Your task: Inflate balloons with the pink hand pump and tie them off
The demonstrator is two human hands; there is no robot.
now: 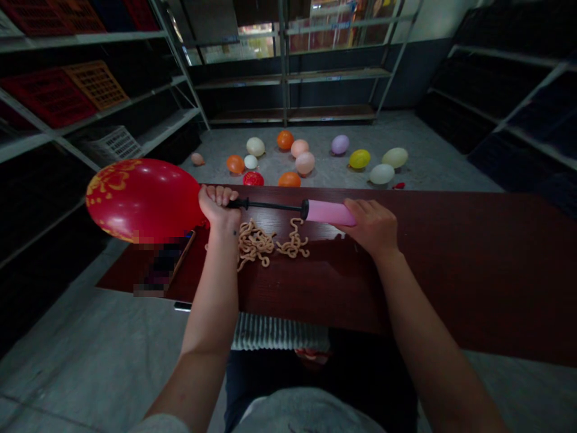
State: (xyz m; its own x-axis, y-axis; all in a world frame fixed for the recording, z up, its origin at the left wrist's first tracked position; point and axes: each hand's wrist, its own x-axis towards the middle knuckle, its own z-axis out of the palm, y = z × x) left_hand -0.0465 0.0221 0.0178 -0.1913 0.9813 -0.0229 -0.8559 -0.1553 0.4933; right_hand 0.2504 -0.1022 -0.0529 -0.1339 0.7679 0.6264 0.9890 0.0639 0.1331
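A pink and black balloon pump (pixel 331 212) spans the space between my hands above the table, its thin black rod drawn out of the pink barrel. My right hand (pixel 372 225) is wrapped round the barrel's right end. My left hand (pixel 219 204) is closed at the rod's left end, where the black handle and the neck of a large red balloon (pixel 144 201) with gold prints meet; the fingers hide the join. The balloon is swollen and sticks out to the left. Under the pump lies a tangle of beige curly strands (pixel 255 243), with a smaller clump (pixel 294 242) beside it.
The dark red-brown table (pixel 451 258) stretches across in front of me. A phone-like object (pixel 166 261), partly blurred, lies at its left. Several balloons, including a yellow one (pixel 359 159) and an orange one (pixel 285 140), rest on the floor beyond. Metal shelves (pixel 283 78) line the room.
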